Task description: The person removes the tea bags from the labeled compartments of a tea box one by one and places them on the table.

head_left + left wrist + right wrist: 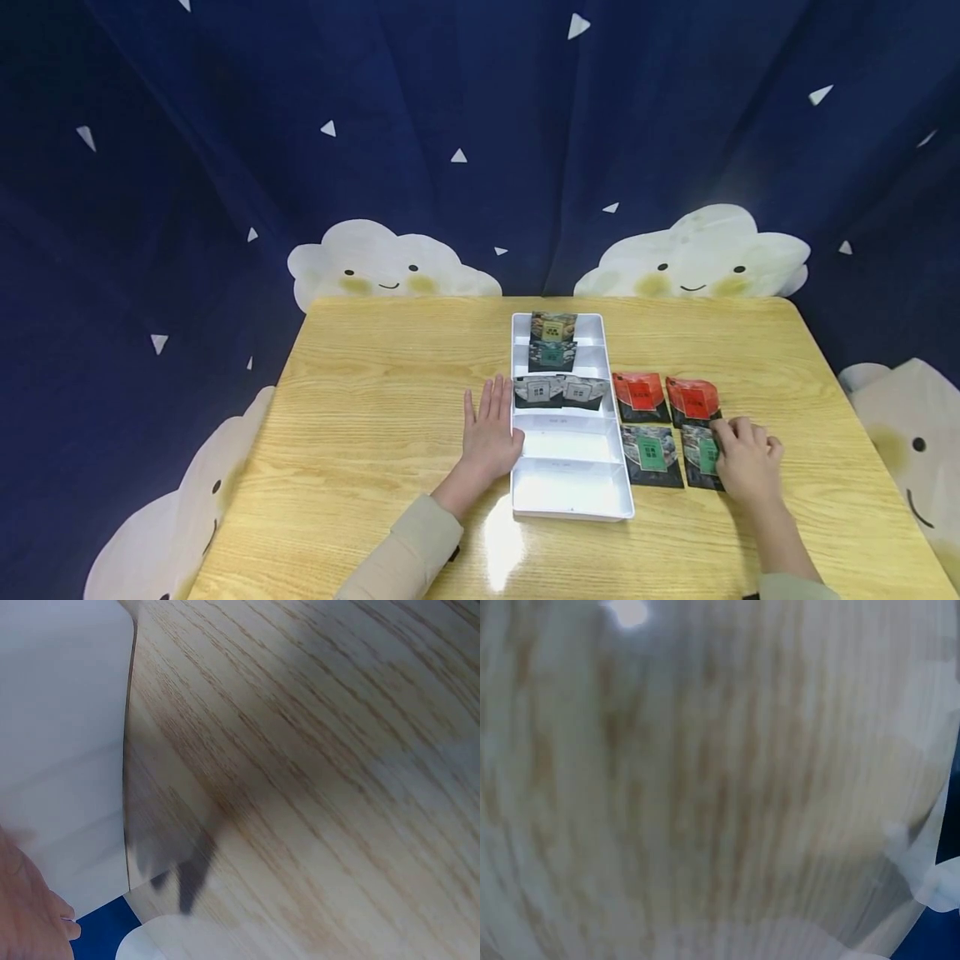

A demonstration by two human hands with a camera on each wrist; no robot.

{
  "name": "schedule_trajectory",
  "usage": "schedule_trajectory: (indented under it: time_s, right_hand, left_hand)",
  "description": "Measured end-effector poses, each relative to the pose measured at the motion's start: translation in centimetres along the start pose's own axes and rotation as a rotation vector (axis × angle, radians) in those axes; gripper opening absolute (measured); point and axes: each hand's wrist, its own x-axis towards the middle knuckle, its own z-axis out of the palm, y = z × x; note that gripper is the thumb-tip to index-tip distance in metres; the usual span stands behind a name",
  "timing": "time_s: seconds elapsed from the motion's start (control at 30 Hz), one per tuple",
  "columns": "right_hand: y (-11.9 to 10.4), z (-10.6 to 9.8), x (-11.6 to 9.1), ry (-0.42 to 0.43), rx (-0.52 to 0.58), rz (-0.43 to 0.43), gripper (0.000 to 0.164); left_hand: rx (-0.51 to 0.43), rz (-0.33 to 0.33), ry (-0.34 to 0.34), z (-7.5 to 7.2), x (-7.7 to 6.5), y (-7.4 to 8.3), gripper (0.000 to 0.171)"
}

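A white divided tray point(573, 490) lies on the table. My left hand point(491, 442) is flat beside its left wall, fingers straight, thumb at the rim; part of this hand point(30, 907) shows in the left wrist view. My right hand point(750, 467) has bent fingers and holds the right edge of a black packet with a green label point(701, 458), which lies on the table; the fingertips are partly hidden. A matching green-labelled packet point(651, 456) lies to its left. Two red-and-black packets point(641, 397) lie behind these, the right one point(693, 400) near my right fingers.
In the tray, a yellow-labelled packet point(553, 327) stands in the back compartment, a dark green-labelled packet point(552, 356) in the second, two grey packets point(538, 391) in the third. A dark blue curtain point(480, 108) with clouds hangs behind the wooden table point(375, 392).
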Motion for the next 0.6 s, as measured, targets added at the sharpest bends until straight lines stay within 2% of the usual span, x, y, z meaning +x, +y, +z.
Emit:
schedule_trajectory:
  time_s: [0.2,0.43,0.6]
  right_hand:
    - [0.3,0.9,-0.3,0.011,-0.007,-0.013,0.035]
    - [0.2,1.6,-0.8,0.012,0.014,0.031,0.021]
    - [-0.1,1.7,-0.7,0.026,0.023,0.043,0.019]
  left_hand:
    - [-0.012,0.004,0.009,-0.2,-0.1,0.0,0.074]
    - [-0.006,0.009,0.005,-0.1,0.0,0.1,0.074]
    - [0.004,0.001,-0.008,-0.2,0.0,0.0,0.074]
